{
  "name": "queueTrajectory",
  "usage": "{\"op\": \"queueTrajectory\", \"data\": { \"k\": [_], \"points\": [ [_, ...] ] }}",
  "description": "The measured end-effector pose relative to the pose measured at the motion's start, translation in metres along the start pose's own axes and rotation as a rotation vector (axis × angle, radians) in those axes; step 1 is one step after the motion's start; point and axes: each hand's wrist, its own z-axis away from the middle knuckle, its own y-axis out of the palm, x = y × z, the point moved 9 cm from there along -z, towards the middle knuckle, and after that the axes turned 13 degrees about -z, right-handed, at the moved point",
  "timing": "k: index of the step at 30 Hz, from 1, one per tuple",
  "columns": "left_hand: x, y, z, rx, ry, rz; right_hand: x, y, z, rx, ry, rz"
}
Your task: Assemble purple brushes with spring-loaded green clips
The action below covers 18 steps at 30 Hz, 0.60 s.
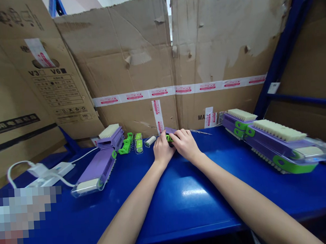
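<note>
Both my hands meet over the middle of the blue table. My left hand (162, 148) is closed around a small purple and green brush part (169, 130), mostly hidden by the fingers. From the other side my right hand (187, 144) presses its bent fingers against the same part, near its green piece. Just left of my left hand lies a clear cap with a cream roller (150, 141). Beyond it are two green pieces in clear covers (139, 145) and a row of green clips (126, 144). A thin metal tool (201, 132) rests behind my right hand.
Purple brush bodies (98, 164), one topped with cream bristles, stand at the left beside a white power strip (54, 173). Stacked purple and green brushes (280, 140) occupy the right side. Tall cardboard sheets (126, 61) wall off the back, and blue rack posts (280, 52) rise at the right.
</note>
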Motion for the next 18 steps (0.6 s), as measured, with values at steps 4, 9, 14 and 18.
{"op": "queueTrajectory", "data": {
  "k": [4,9,14,18],
  "points": [
    [0.0034,0.0013,0.0,0.011,-0.034,0.005,-0.001,-0.0006,-0.0002,0.011,0.028,-0.002],
    [0.0044,0.0006,-0.0002,0.007,-0.039,-0.004,-0.0002,-0.004,0.0003,0.005,0.014,-0.011],
    [0.0026,-0.0014,-0.0004,0.004,-0.033,-0.017,0.0007,-0.0053,-0.0005,0.004,0.035,0.013],
    [0.0011,-0.0037,-0.0002,-0.015,-0.022,-0.032,0.0009,-0.0074,-0.0011,-0.012,0.073,0.051]
  ]
}}
